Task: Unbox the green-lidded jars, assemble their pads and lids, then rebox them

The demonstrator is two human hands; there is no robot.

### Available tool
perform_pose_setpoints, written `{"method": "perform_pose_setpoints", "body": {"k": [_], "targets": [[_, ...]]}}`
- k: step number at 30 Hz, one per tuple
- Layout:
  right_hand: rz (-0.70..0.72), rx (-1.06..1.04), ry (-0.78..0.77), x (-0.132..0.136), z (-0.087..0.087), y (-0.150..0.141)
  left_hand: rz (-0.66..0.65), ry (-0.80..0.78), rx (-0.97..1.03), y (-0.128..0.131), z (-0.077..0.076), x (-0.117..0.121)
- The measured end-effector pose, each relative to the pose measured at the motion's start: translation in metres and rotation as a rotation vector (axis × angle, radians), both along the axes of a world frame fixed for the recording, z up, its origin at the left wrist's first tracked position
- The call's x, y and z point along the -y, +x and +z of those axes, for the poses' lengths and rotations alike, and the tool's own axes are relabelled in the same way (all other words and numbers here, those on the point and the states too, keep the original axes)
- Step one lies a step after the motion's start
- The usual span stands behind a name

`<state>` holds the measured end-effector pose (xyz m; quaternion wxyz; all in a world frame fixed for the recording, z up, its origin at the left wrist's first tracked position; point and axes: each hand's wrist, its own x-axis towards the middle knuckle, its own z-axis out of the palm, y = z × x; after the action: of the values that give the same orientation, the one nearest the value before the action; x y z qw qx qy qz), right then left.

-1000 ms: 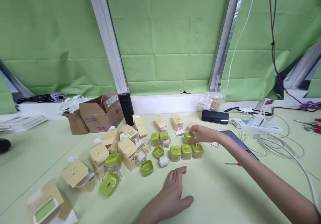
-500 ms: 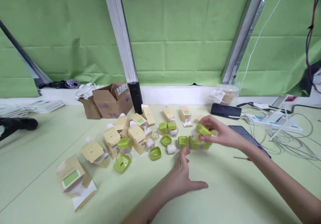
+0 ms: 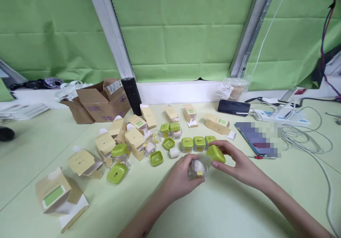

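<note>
My left hand (image 3: 183, 176) is closed around a small clear container (image 3: 198, 168) with a white piece and a yellow tab inside. Just right of it, my right hand (image 3: 234, 161) pinches a green lid (image 3: 216, 154), tilted and apart from the container. Behind my hands stands a row of green-lidded clear containers (image 3: 187, 144). To the left lie loose green lids (image 3: 156, 158), a white roll-shaped piece (image 3: 174, 152) and an uncovered clear container with a pale piece (image 3: 149, 147). Further left, another green lid (image 3: 117, 173) leans by a container.
Several opened beige boxes (image 3: 82, 162) spread across the left and back of the table. A brown carton (image 3: 102, 103) and a black cylinder (image 3: 131, 96) stand behind them. At the right are a black phone (image 3: 233, 108), a tablet (image 3: 247, 136), a red-handled tool (image 3: 258, 157) and tangled white cables (image 3: 306, 149).
The right hand has brought a lidded container toward me; its lid is now off in the right hand. The left hand, open before, now grips the clear container. The view has shifted somewhat.
</note>
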<state>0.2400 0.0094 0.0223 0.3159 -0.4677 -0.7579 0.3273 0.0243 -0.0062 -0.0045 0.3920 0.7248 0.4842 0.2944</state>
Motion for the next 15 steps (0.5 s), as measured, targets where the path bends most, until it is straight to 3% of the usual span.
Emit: {"method": "perform_pose_setpoints", "body": {"k": [6,10,13,15], "targets": [[0.078,0.228,-0.003,0.0,-0.01,-0.004,0.096,0.118,-0.036,0.002,0.006,-0.001],[0.103,0.288,-0.004,-0.001,-0.02,-0.006,0.072,0.259,-0.08,-0.003,0.01,-0.003],[0.059,0.103,-0.036,0.001,-0.016,-0.007,0.032,0.373,-0.168,-0.006,0.022,-0.004],[-0.015,-0.162,-0.193,0.004,-0.009,-0.01,0.006,0.422,-0.271,-0.003,0.034,-0.005]]}}
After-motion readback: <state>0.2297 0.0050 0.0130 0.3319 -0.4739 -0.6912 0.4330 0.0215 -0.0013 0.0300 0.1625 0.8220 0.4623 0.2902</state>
